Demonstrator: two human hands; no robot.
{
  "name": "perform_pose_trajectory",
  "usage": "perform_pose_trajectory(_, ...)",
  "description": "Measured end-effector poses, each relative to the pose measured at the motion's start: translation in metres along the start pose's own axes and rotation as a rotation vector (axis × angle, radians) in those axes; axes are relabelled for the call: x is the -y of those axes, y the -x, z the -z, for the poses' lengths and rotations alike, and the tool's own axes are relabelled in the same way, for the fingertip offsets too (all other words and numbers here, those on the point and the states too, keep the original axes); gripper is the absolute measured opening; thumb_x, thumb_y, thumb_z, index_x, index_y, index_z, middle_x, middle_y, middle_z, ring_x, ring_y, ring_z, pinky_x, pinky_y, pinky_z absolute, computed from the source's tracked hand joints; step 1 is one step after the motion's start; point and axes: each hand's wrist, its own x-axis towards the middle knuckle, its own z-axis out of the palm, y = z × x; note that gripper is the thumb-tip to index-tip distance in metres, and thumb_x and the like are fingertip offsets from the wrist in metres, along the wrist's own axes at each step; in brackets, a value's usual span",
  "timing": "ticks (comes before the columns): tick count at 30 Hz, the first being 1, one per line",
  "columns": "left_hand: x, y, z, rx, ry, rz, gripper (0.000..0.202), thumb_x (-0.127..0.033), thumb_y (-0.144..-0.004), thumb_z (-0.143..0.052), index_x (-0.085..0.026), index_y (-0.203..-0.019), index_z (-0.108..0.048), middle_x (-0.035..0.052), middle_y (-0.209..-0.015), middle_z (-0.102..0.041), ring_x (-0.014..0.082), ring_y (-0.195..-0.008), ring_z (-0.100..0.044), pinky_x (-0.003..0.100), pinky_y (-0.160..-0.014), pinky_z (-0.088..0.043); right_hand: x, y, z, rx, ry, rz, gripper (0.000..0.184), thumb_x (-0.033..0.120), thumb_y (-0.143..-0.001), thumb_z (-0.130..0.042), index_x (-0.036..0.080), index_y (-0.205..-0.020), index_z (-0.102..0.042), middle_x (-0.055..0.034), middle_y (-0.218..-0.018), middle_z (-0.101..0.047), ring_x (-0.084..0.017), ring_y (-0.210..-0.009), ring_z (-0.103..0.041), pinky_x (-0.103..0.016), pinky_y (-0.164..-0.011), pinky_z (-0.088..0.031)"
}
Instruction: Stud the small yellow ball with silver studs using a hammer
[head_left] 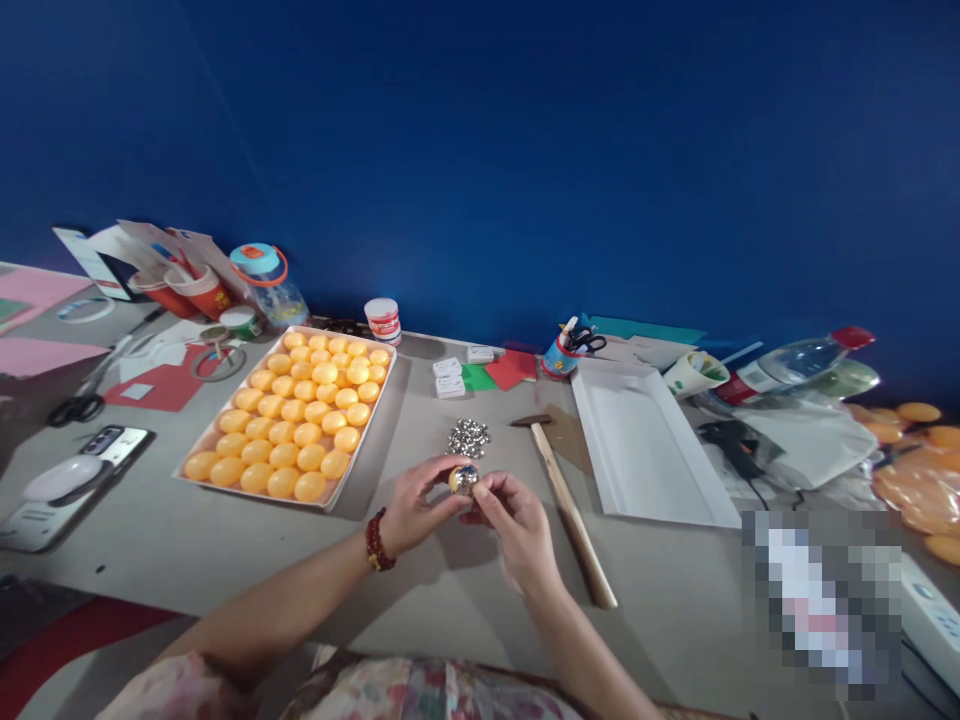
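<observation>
"How is it held?"

"The left hand (420,505) pinches an orange table-tennis ball (463,481), partly covered in shiny metal, left of the hammer (568,500); the right hand (521,520) grips its metal side. Whether a loose piece is pinched there too, I can't tell."

"What could go wrong?"

"That round shell could roll away if either pinch eases, or dent if squeezed hard."

"And farther out?"

"Dropped, it might scatter the metal pieces (468,438) piled left of the hammer. A swinging right forearm (589,645) could knock the hammer towards the white tray (652,450) on its right."
</observation>
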Motion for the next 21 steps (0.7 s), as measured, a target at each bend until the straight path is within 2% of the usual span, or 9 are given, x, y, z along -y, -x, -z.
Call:
perform_pose_trajectory(3, -0.001, -0.002, -0.002, -0.007, 0.093, -0.005, 0.039, -0.025, -0.084, -0.070, -0.020, -0.122, -0.060, 0.0117, -0.118, -0.069, 0.0241, -0.106, -0.067, 0.037, -0.094, -0.054, 0.004, 0.003, -0.001, -0.016, 0.028, 0.034, 0.026, 0.040, -0.080, -0.076, 0.018, -0.085, -0.064, -0.0010, -0.079, -0.067, -0.014, -0.069, -0.064, -0.028, -0.068, -0.058)
perform_pose_trajectory(7, -0.002, -0.002, -0.003, -0.008, 0.167, 0.006, 0.037, -0.025, -0.086, -0.068, -0.019, -0.122, -0.060, 0.0123, -0.119, -0.067, 0.0242, -0.108, -0.065, 0.036, -0.094, -0.053, 0.016, 0.003, 0.009, -0.017, 0.154, 0.121, 0.030, 0.043, -0.088, -0.065, 0.019, -0.106, -0.060, -0.0028, -0.080, -0.068, -0.017, -0.072, -0.066, -0.030, -0.067, -0.058)
perform_pose_trajectory(10, 0.000, -0.001, -0.001, -0.003, 0.228, 0.021, 0.039, -0.025, -0.087, -0.067, -0.020, -0.124, -0.058, 0.0125, -0.123, -0.066, 0.0234, -0.109, -0.064, 0.036, -0.095, -0.052, 0.025, -0.004, 0.035, -0.090, 0.497, 0.219, 0.032, 0.044, -0.092, -0.057, 0.019, -0.111, -0.058, -0.0068, -0.089, -0.069, -0.020, -0.077, -0.066, -0.033, -0.072, -0.057)
perform_pose_trajectory(12, 0.002, -0.001, 0.000, -0.020, 0.284, 0.048, 0.039, -0.024, -0.087, -0.066, -0.020, -0.125, -0.057, 0.0126, -0.123, -0.065, 0.0212, -0.103, -0.065, 0.034, -0.091, -0.053, 0.026, -0.011, 0.059, -0.147, 0.855, 0.311, 0.029, 0.045, -0.092, -0.055, 0.020, -0.106, -0.060, -0.0096, -0.096, -0.067, -0.023, -0.082, -0.065, -0.037, -0.073, -0.056)
perform_pose_trajectory(15, 0.002, -0.002, -0.001, -0.056, 0.345, 0.094, 0.036, -0.024, -0.088, -0.065, -0.020, -0.124, -0.058, 0.0127, -0.124, -0.065, 0.0197, -0.099, -0.065, 0.032, -0.087, -0.055, 0.022, -0.019, 0.094, -0.228, 1.366, 0.475, 0.028, 0.042, -0.092, -0.052, 0.020, -0.107, -0.060, -0.0132, -0.105, -0.066, -0.030, -0.095, -0.062, -0.048, -0.088, -0.049)
perform_pose_trajectory(18, 0.000, -0.005, -0.002, -0.062, 0.383, 0.115, 0.035, -0.025, -0.089, -0.064, -0.020, -0.123, -0.060, 0.0125, -0.124, -0.064, 0.0205, -0.101, -0.063, 0.033, -0.085, -0.057, 0.013, -0.021, 0.114, -0.235, 1.599, 0.480, 0.026, 0.033, -0.093, -0.048, 0.020, -0.113, -0.057, -0.0129, -0.103, -0.065, -0.029, -0.092, -0.061, -0.045, -0.085, -0.049)
perform_pose_trajectory(21, -0.001, -0.006, -0.004, -0.073, 0.383, 0.127, 0.036, -0.027, -0.087, -0.066, -0.019, -0.122, -0.061, 0.0126, -0.124, -0.064, 0.0216, -0.103, -0.063, 0.034, -0.086, -0.057, 0.007, -0.021, 0.120, -0.250, 1.672, 0.431, 0.031, 0.023, -0.093, -0.042, 0.018, -0.121, -0.053, -0.0135, -0.101, -0.065, -0.029, -0.088, -0.063, -0.042, -0.081, -0.051)
